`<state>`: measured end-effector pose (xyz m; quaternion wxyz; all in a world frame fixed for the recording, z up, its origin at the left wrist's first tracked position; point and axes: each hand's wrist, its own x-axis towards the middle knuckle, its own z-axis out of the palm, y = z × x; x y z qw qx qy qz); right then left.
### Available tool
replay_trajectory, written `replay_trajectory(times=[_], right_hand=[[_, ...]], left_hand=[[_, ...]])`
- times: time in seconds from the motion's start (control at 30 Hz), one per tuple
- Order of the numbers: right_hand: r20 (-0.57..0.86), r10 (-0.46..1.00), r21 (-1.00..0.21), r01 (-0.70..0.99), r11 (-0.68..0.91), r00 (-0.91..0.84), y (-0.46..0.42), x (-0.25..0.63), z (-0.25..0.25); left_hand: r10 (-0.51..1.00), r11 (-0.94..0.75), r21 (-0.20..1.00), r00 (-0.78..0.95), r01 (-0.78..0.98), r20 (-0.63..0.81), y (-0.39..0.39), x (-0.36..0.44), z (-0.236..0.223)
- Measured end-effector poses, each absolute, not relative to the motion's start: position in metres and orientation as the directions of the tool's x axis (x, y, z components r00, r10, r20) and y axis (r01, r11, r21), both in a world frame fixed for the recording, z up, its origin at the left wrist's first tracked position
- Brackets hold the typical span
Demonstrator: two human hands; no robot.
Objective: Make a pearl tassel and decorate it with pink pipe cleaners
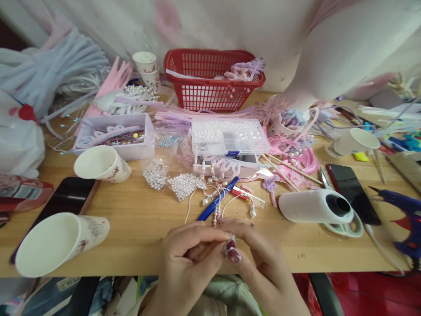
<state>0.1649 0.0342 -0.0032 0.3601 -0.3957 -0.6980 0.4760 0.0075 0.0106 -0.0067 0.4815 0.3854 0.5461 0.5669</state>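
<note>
My left hand (194, 252) and my right hand (261, 259) meet at the front edge of the wooden table, both closed in a pinch. Thumbs and fingertips come together at a small shiny spot; what they hold there is too small to make out. A string of pink and white beads (216, 213) and a thin white cord (226, 205) run down to just behind the fingers. Beyond them lie a blue pen (219, 199), a pearl-ended strand (252, 210), and two clear bags of white pearl beads (187, 185).
Paper cups (49, 243) lie on their sides at left beside a phone (70, 195). A lidded bead box (230, 136) and red basket (210, 94) stand behind. At right are a thread spool (309, 206), scissors (357, 226), another phone (353, 193) and a purple glue gun (404, 219).
</note>
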Motion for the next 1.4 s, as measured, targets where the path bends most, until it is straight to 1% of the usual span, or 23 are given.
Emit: replay_trajectory(times=[0.07, 0.1, 0.17, 0.2, 0.23, 0.27, 0.3, 0.37, 0.4, 0.47, 0.57, 0.67, 0.8, 0.97, 1.23, 1.4], right_hand=[[0.01, 0.904, -0.985, 0.151, 0.083, -0.428, 0.032, 0.159, -0.006], [-0.025, 0.909, -0.99, 0.138, 0.036, -0.415, 0.032, 0.158, -0.007], [-0.04, 0.924, -0.991, 0.131, 0.01, -0.38, 0.031, 0.158, -0.01], [-0.027, 0.93, -0.991, 0.128, 0.022, -0.368, 0.031, 0.159, -0.011], [-0.015, 0.933, -0.992, 0.124, 0.032, -0.36, 0.03, 0.161, -0.011], [-0.006, 0.934, -0.992, 0.121, 0.039, -0.357, 0.029, 0.163, -0.011], [0.004, 0.935, -0.991, 0.12, 0.05, -0.355, 0.029, 0.165, -0.012], [0.033, 0.939, -0.987, 0.137, 0.085, -0.343, 0.028, 0.167, -0.012], [0.05, 0.941, -0.982, 0.153, 0.107, -0.334, 0.028, 0.168, -0.013], [0.089, 0.944, -0.971, 0.185, 0.153, -0.317, 0.029, 0.167, -0.013], [0.14, 0.933, -0.952, 0.214, 0.219, -0.331, 0.031, 0.163, -0.011], [0.173, 0.908, -0.941, 0.207, 0.266, -0.382, 0.032, 0.156, -0.008], [0.158, 0.892, -0.944, 0.202, 0.262, -0.423, 0.031, 0.146, -0.005], [0.155, 0.9, -0.947, 0.199, 0.253, -0.407, 0.031, 0.139, -0.004], [0.174, 0.888, -0.936, 0.209, 0.283, -0.426, 0.03, 0.138, -0.003], [0.229, 0.878, -0.905, 0.242, 0.351, -0.42, 0.031, 0.137, -0.004]], left_hand=[[0.961, 0.066, 0.992, -0.259, -0.104, -0.091, 0.008, 0.011, -0.007], [0.959, 0.077, 0.993, -0.265, -0.095, -0.1, 0.007, 0.012, -0.008], [0.955, 0.12, 0.986, -0.258, -0.112, -0.145, 0.006, 0.01, -0.012], [0.953, 0.152, 0.976, -0.24, -0.157, -0.187, 0.006, 0.008, -0.014], [0.947, 0.192, 0.952, -0.211, -0.237, -0.244, 0.008, 0.006, -0.015], [0.936, 0.231, 0.907, -0.175, -0.351, -0.306, 0.01, 0.005, -0.015], [0.922, 0.259, 0.836, -0.134, -0.483, -0.363, 0.014, 0.003, -0.015], [0.898, 0.273, 0.641, -0.049, -0.717, -0.438, 0.023, 0.0, -0.012], [0.891, 0.267, 0.553, -0.017, -0.789, -0.454, 0.027, 0.0, -0.01], [0.884, 0.254, 0.446, 0.019, -0.858, -0.466, 0.033, 0.0, -0.008], [0.881, 0.252, 0.383, 0.048, -0.889, -0.47, 0.035, 0.002, -0.007], [0.894, 0.26, 0.342, 0.091, -0.903, -0.439, 0.031, 0.005, -0.01], [0.895, 0.303, 0.316, 0.155, -0.899, -0.417, 0.025, 0.007, -0.013], [0.878, 0.371, 0.246, 0.253, -0.895, -0.406, 0.02, 0.008, -0.012], [0.871, 0.343, 0.242, 0.212, -0.908, -0.443, 0.021, 0.012, -0.007], [0.904, 0.271, 0.256, 0.153, -0.928, -0.4, 0.022, 0.017, -0.002]])
